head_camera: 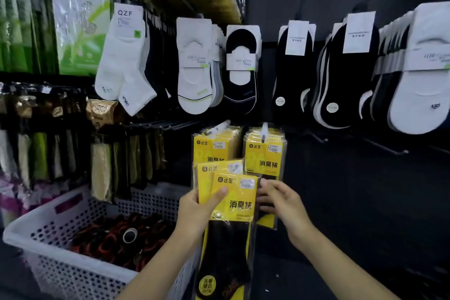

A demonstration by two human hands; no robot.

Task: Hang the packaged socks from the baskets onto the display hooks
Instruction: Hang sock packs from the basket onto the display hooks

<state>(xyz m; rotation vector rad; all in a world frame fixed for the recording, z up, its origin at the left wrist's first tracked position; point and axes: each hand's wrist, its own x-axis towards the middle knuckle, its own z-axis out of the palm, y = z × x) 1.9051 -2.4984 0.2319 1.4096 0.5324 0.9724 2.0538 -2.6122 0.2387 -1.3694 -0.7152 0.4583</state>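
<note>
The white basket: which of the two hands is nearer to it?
Left. The left hand grips the yellow sock packs just beside the right end of the white basket; the right hand is farther right, at the packs' other edge.

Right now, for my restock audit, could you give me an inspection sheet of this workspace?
Surface: dark display wall, bare hooks at right.
Job's things: yellow sock packs in hand; matching packs on two hooks above.
Clutter: white basket, left, holds dark items with red trim.
Hands: left hand grips the packs; right hand curls its fingers at their edge, grip unclear.
Cables: nothing seen.
Surroundings: white and black socks hang above.
</note>
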